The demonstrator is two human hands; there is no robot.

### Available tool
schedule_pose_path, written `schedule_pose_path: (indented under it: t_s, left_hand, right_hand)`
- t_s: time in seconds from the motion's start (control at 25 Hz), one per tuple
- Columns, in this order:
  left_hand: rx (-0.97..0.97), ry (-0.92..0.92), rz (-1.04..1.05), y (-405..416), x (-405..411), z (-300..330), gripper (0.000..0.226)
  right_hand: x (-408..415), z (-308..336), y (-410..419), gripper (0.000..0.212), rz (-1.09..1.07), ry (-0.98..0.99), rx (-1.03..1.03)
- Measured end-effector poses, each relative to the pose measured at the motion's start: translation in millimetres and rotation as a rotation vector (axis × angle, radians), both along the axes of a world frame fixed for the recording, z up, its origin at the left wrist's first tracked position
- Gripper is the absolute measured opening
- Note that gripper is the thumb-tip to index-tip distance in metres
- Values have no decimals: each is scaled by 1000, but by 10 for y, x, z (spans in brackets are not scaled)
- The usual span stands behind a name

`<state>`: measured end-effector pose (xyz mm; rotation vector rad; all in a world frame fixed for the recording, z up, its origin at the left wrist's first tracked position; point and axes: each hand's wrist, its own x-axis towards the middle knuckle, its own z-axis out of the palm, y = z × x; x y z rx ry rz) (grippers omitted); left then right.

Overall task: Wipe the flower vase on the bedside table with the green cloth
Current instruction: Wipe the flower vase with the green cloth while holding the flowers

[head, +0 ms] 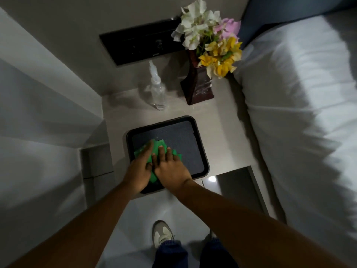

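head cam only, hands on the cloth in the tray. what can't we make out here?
- Crumpled green cloth in the black plastic tray, head view: mostly covered by the left hand and right hand, so its size and any grip are unclear.
- Dark brown square vase: its mouth is hidden by the white, pink and yellow flowers.
- Clear plastic spray bottle: liquid level unreadable in the dim light.
- White bed: cut off by the right edge.
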<state>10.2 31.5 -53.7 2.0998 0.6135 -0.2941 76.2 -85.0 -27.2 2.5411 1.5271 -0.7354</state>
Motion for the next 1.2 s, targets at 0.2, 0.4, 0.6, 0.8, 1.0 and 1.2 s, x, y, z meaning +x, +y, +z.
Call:
schedule_pose_path:
  t_s: [0.2, 0.4, 0.6, 0.8, 1.0, 1.2]
  left_hand:
    - [60, -56, -64, -107, 128, 339, 66]
    - [356, -469, -310, -358, 806, 1244, 65]
    - [801, -497, -670, -141, 1753, 1602, 68]
    - [1122, -384, -1077, 85, 2328, 1687, 76]
    - [1140, -381, -1185, 183, 2468, 1679, 77]
    - [1078, -348, -1237, 262, 2538, 1616, 78]
  right_hand:
    - [68, 58, 28, 41, -8, 35, 3]
    - [591, 158, -173, 38, -467, 390, 501]
    - [706, 300, -488, 33, -1138, 557, 1035]
    - [1028, 200, -518, 21, -1740, 718, 1149]
    - [1464, 157, -313, 26, -1803, 680, 1133]
    - [1754, 124, -7, 51, -1740, 551, 1094]
